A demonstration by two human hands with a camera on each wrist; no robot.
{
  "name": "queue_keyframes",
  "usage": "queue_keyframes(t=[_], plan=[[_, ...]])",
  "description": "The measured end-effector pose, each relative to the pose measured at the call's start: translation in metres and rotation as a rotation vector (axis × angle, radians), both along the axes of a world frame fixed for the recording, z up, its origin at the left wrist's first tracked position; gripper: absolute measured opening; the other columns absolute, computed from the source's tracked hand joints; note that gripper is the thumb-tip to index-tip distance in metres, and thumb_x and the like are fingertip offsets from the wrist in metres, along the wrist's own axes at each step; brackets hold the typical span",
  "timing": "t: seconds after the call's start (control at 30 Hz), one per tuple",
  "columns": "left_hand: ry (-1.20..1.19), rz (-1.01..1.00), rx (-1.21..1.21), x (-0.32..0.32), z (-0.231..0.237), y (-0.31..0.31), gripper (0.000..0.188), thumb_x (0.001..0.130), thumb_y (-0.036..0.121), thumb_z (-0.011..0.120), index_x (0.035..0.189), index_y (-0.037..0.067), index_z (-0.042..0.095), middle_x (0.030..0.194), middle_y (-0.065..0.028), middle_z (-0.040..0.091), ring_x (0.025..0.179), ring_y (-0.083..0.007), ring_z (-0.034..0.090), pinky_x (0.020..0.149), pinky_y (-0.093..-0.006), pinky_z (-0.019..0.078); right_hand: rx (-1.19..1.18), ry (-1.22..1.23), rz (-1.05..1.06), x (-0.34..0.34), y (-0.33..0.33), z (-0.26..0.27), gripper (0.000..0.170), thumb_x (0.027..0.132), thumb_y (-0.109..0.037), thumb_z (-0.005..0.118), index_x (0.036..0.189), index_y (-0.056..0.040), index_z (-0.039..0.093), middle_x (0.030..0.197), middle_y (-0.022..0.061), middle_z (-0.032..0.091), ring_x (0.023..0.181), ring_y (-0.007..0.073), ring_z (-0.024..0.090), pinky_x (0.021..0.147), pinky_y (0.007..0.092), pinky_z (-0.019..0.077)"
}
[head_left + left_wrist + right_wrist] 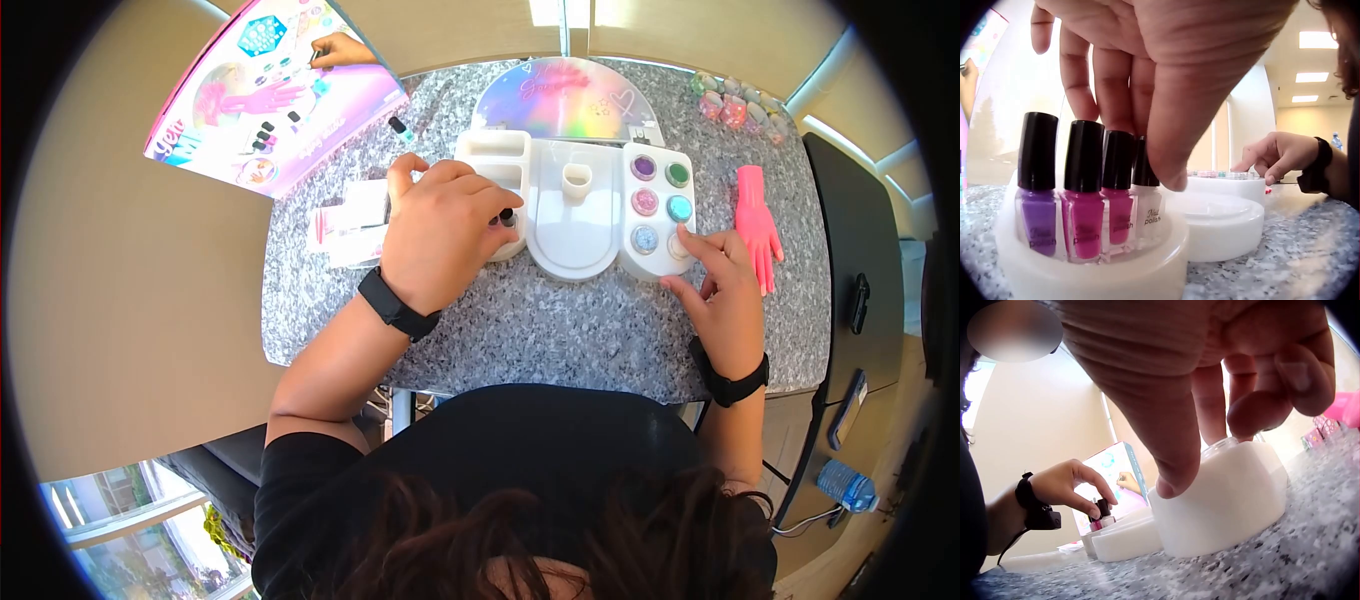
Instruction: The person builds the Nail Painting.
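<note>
Left hand (pixel 440 225), at the head view's eleven o'clock, pinches a clear nail-polish bottle (pixel 1149 215), best kept upright; right hand (pixel 725 300), three o'clock, grips the glitter-pot tray (pixel 1222 506).

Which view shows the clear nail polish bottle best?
Left wrist: the clear bottle is close, label readable, though the left hand covers part of its cap. Right wrist shows it small; in head, that hand mostly hides it.

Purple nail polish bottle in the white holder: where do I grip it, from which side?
Probably best by the black cap, from straight above: the purple nail polish bottle stands nearly upright, its cap well above the white holder, while the magenta bottle beside it crowds its body.
</note>
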State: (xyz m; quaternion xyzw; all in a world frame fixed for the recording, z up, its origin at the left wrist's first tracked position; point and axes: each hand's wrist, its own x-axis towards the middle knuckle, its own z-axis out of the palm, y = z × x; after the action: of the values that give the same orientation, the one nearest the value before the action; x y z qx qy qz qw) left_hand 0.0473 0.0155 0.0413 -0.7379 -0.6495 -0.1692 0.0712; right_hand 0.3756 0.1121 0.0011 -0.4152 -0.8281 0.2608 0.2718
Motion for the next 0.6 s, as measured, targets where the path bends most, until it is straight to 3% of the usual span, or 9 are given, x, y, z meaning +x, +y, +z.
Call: queue_keyframes(t=[0.2,0.6], plan=[[-0.084,0.040,-0.034,-0.013,-0.010,-0.004,0.040,0.082,0.024,0.091,0.121,0.021,0.081,0.104,0.0015,0.080,0.109,-0.0211,0.071,0.104,-0.0480,0.0331,0.014,0.013,0.001,0.001,0.000,-0.001,0.061,0.080,-0.005,0.094,0.138,-0.0065,0.075,0.112,0.0075,0.066,0.068,0.0149,0.054,0.061,0.0296,0.0489],[-0.088,0.009,-0.103,-0.029,-0.017,-0.001,0.038,0.082,0.024,0.091,0.119,0.021,0.080,0.104,0.0005,0.079,0.110,-0.0216,0.071,0.102,-0.0477,0.0332,0.003,0.005,-0.007,0.000,-0.001,-0.001,0.061,0.080,-0.005,0.094,0.138,-0.0067,0.076,0.112,0.0068,0.065,0.068,0.0139,0.053,0.061,0.0287,0.0480]])
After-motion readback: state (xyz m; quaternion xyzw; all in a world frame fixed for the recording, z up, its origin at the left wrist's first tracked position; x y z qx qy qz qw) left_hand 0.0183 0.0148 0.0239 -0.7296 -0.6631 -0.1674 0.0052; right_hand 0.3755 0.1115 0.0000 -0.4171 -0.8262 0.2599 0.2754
